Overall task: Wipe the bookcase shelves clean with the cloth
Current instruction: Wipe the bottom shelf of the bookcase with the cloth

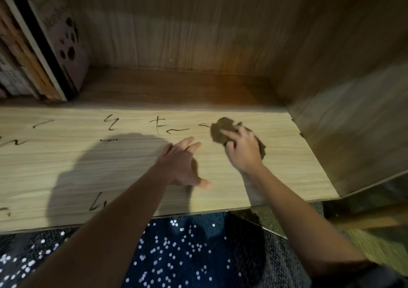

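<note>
A light wooden bookcase shelf (276,168) fills the middle of the view, with several dark scribbled marks (170,127) across it. My right hand (242,148) grips a crumpled brown cloth (221,127) and holds it on the shelf at the right end of a wavy mark. My left hand (184,164) rests on the shelf just left of it, fingers spread and straight, holding nothing. Part of the cloth is hidden under my right hand.
Several books (44,51) lean at the back left of the shelf. The bookcase's back panel (187,27) and right side wall (344,115) close it in. Below the shelf's front edge lies dark blue sequinned fabric (176,254).
</note>
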Available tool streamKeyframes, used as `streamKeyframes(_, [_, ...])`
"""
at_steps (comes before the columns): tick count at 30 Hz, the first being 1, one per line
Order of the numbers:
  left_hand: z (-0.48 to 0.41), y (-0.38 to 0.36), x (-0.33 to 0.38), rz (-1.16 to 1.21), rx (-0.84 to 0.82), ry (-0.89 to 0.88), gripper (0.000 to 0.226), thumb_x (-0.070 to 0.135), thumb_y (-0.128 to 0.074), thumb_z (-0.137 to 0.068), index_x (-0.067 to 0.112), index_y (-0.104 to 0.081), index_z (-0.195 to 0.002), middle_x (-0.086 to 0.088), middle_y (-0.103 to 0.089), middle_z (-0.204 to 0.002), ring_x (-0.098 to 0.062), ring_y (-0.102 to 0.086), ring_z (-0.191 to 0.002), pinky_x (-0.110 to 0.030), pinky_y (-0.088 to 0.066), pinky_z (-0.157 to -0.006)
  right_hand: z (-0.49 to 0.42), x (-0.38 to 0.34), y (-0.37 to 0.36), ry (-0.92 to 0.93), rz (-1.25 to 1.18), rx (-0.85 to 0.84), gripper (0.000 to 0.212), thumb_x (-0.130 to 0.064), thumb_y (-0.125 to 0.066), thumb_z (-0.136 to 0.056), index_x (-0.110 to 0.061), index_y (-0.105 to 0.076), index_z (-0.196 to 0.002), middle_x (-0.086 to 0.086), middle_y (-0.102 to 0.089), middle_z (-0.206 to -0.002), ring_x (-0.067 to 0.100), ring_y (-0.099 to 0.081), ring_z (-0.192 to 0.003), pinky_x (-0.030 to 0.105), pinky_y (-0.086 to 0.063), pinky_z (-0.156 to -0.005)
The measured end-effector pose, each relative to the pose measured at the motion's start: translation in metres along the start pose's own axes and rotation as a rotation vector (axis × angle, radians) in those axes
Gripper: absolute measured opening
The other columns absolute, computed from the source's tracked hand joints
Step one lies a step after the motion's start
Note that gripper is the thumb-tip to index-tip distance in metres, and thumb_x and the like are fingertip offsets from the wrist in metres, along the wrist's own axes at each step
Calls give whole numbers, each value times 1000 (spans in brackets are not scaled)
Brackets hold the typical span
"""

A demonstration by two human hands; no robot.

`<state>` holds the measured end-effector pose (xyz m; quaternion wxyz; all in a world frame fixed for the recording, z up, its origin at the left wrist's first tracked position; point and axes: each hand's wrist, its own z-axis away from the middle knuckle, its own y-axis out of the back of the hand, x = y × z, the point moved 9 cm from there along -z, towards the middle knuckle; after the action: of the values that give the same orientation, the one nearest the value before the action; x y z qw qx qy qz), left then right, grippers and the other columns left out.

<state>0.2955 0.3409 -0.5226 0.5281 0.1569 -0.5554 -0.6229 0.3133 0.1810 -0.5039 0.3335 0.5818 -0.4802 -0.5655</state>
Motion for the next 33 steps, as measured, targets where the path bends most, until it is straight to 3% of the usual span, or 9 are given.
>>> streamKeyframes(3, [0,-2,1,13,9,5,118,64,-71,-63,27,-1,-151,8,10,-158,-22,-2,-145,-43,-2,-116,-34,20,1,-243,-15,15,38,-22,-42,-94,-31,-52,-129,5,-37,-143,30,-33,-128,43,-22,-111])
streamKeyframes(9, [-1,-1,-4,19,20,4,117,66,-71,-62,27,-3,-150,10,9,-157,-17,1,-145,-39,2,-116,-11,-30,-18,140,-8,-77,43,-18,-40,-92,-32,-52,-130,3,-39,-142,28,-35,-123,42,-26,-107])
streamKeyframes(14, [-1,-1,-3,29,28,-7,118,66,-70,-63,28,0,-150,10,12,-157,-17,4,-145,-38,6,-115,-39,6,-4,-162,59,2,39,-22,-42,-93,-32,-50,-131,5,-38,-141,31,-36,-124,43,-25,-109])
streamKeyframes(19, [-2,-3,-3,20,17,-1,118,66,-70,-64,27,0,-150,10,12,-157,-15,4,-145,-38,7,-116,-23,-44,-27,135,41,-83,43,-21,-39,-93,-34,-50,-132,5,-38,-141,31,-35,-122,44,-27,-106])
streamKeyframes(24, [-2,-5,-4,15,8,-1,119,66,-69,-64,26,2,-150,8,13,-157,-15,4,-145,-38,7,-116,-51,-22,-16,-121,65,-28,41,-19,-41,-94,-32,-50,-131,6,-37,-138,32,-33,-125,48,-25,-108])
streamKeyframes(27, [-4,-6,-4,6,-4,-5,120,68,-69,-63,25,1,-150,7,12,-157,-16,1,-145,-39,5,-117,-35,-50,-29,97,54,-89,42,-18,-40,-93,-33,-51,-130,5,-37,-139,32,-34,-121,45,-27,-105])
streamKeyframes(29, [-5,-5,-4,-12,-20,-7,120,68,-69,-63,23,2,-150,5,12,-158,-18,-1,-145,-39,3,-117,-32,-37,-25,123,57,-95,42,-18,-40,-92,-35,-52,-129,5,-38,-139,31,-37,-118,42,-29,-104])
streamKeyframes(31, [-1,-2,-8,-7,-17,-12,116,64,-71,-64,18,-8,-150,3,10,-158,-20,-1,-145,-41,3,-117,-42,-14,-17,-42,60,-68,40,-19,-41,-93,-36,-52,-128,6,-38,-139,30,-37,-120,43,-28,-107])
streamKeyframes(33, [13,7,-18,-17,48,-41,92,60,-71,-66,15,-38,-140,2,6,-159,-22,3,-145,-49,3,-117,-39,-16,-15,-124,45,-47,39,-19,-41,-94,-34,-52,-128,6,-37,-139,31,-34,-123,46,-24,-109])
